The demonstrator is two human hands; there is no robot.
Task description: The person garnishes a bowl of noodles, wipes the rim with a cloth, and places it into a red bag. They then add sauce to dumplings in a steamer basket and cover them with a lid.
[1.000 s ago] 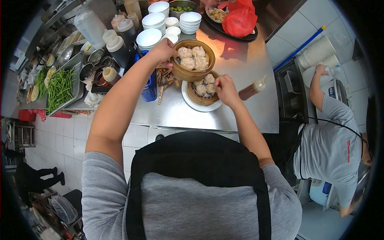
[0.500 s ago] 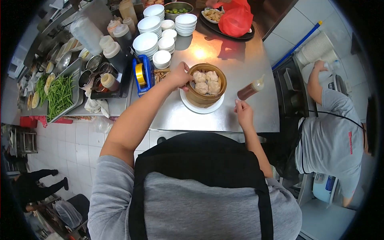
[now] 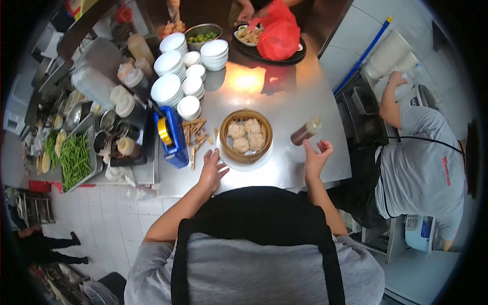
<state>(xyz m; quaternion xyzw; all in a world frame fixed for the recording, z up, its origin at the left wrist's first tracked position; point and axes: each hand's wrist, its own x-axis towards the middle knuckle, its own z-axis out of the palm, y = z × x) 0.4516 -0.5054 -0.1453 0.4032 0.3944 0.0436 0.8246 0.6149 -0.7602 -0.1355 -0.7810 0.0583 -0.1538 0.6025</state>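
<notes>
A round bamboo steamer (image 3: 247, 157) stands on a white plate (image 3: 260, 165), holding several pale steamed dumplings (image 3: 246, 134). My left hand (image 3: 209, 172) is open at the plate's left edge, fingers apart and nothing in them. To the right of the steamer is a squeeze bottle (image 3: 305, 132) of dark reddish-brown sauce. My right hand (image 3: 317, 158) is open beside this bottle, its fingertips close to the bottle's lower end. Clothes pegs (image 3: 194, 134) lie loose left of the plate.
A blue tape dispenser (image 3: 175, 142) and stacked white bowls (image 3: 168, 90) line the left. At the far end, another person's hands (image 3: 245, 14) are by a red plastic bag (image 3: 277, 40) on a black tray. A co-worker (image 3: 422, 152) stands to the right.
My left hand has let go of the steamer's side and drawn back toward me. My right hand's fingers have spread apart near the bottle. The view has shifted somewhat.
</notes>
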